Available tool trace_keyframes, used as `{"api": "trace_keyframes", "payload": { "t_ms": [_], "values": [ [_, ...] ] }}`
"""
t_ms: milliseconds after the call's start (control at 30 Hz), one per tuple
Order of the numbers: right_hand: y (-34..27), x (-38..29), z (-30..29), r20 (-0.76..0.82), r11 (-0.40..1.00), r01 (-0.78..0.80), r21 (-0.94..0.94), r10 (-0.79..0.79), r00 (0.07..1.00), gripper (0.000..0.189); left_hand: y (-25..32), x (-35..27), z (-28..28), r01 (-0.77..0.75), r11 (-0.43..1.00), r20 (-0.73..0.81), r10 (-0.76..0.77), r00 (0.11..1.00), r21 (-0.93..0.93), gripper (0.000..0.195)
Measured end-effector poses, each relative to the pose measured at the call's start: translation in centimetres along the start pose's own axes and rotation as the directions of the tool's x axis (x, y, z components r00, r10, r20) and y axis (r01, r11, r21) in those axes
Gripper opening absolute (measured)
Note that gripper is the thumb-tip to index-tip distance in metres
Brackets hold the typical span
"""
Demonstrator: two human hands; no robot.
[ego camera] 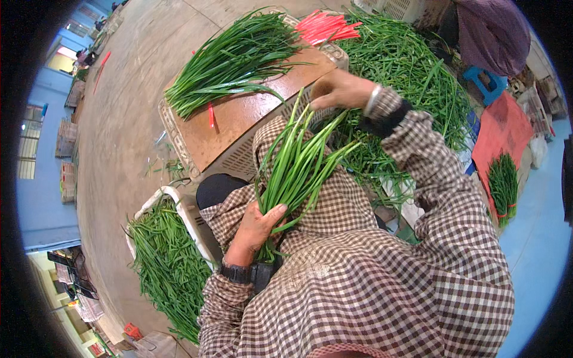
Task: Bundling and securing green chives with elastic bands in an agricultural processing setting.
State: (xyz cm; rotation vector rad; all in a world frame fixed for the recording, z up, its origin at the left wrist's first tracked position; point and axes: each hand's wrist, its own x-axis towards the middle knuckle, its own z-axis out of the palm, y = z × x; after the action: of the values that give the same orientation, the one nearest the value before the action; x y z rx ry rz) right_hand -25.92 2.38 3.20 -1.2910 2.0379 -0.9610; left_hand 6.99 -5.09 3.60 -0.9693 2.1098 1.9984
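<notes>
My left hand (259, 221) grips a loose bunch of garlic chives (291, 179) over my lap. Its pale stem ends fan out upward, and the leaf tips hang below the hand. Just beyond those stem ends is my right hand (340, 91), with its fingers blurred; whether they hold a stem cannot be made out. A larger pile of garlic chives (237, 58) lies across the brown board (201, 138) in front of me. One red tie strip (211, 115) sticks out at the board's near side.
Red tie strips (324, 27) lie at the board's far corner. Loose greens (403, 67) are heaped to the right. A white crate (172, 192) full of greens stands on the left. Farther right are a blue stool (488, 85) and a tied bundle (503, 188) on red cloth.
</notes>
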Motion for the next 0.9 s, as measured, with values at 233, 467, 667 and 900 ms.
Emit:
{"api": "trace_keyframes", "payload": {
  "t_ms": [233, 467, 667, 900],
  "values": [
    [-0.1, 0.7, 1.8, 0.430, 0.848, -0.156, 0.507, -0.091, 0.898, 0.022, -0.9, 0.0, 0.2, 0.040, 0.996, -0.021, -0.041, 0.999, -0.074, 0.021],
    [0.5, 0.7, -1.2, 0.216, 0.974, 0.223, 0.050, -0.228, 0.949, 0.016, -1.0, 0.0, 0.2, 0.154, 0.926, 0.004, -0.162, 0.987, -0.344, 0.021],
    [3.2, -1.5, -6.8, -0.154, 0.971, -0.217, 0.102, 0.231, 0.961, 0.032, -1.8, 0.0, 0.1, 0.220, 0.813, 0.116, -0.187, 0.976, -0.539, 0.043],
    [2.5, -3.0, 0.2, 0.065, 0.973, 0.157, 0.172, -0.170, 0.983, 0.047, -4.3, 0.6, -0.4, 0.290, 0.606, 0.250, -0.153, 0.956, -0.741, 0.047]
  ]
}}
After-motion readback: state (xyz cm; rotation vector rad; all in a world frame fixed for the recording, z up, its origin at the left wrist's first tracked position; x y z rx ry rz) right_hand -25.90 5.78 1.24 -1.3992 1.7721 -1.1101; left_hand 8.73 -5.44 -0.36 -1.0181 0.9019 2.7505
